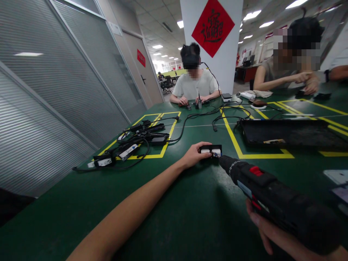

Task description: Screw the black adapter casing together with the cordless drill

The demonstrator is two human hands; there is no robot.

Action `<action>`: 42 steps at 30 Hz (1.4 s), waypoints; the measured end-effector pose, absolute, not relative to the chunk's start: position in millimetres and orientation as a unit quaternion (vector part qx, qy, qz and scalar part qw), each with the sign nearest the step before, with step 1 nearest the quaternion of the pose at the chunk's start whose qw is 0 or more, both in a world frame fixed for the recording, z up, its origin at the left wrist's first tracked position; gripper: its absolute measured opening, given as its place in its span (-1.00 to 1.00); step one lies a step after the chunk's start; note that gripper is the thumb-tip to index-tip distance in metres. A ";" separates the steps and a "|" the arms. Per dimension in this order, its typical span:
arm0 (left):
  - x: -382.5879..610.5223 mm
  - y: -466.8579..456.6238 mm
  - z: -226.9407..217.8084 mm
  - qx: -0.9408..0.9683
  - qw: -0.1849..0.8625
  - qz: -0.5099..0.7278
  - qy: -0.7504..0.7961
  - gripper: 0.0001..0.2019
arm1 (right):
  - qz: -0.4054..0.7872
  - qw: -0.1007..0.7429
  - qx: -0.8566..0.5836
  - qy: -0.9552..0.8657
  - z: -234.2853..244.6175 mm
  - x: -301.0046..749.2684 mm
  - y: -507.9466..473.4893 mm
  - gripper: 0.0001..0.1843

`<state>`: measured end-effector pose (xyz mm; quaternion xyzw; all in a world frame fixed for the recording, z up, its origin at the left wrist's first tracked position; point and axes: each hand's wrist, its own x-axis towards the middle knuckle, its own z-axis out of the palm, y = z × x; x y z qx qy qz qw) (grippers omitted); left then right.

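Note:
My left hand (194,155) reaches across the green table (168,217) and pins a small black box with white labels (211,150) flat on the surface. My right hand (268,230) grips a black electric screwdriver with a red switch (272,188). Its nose points at the right end of the small box and touches or nearly touches it.
A pile of black power adapters and cables (136,143) lies in a yellow-taped square at the left. A black tray (288,132) sits at the right. One person (194,85) works at the far end, another (293,65) at the far right. A glass partition runs along the left.

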<state>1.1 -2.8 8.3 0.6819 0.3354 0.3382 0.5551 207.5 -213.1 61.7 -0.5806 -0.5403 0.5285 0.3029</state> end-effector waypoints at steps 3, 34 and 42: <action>0.4 -3.1 8.2 0.685 0.552 0.333 0.340 -0.46 | 0.515 0.292 -0.587 -0.552 62.0 208.0 -212.6 -0.81; 0.0 -5.0 12.2 0.690 0.543 0.333 0.343 -0.46 | 0.444 0.264 -0.635 -0.574 64.8 212.3 -215.8 -0.68; 0.2 -2.8 8.0 0.690 0.546 0.332 0.341 -0.45 | 0.397 0.311 -0.634 -0.586 72.8 201.8 -212.3 -0.74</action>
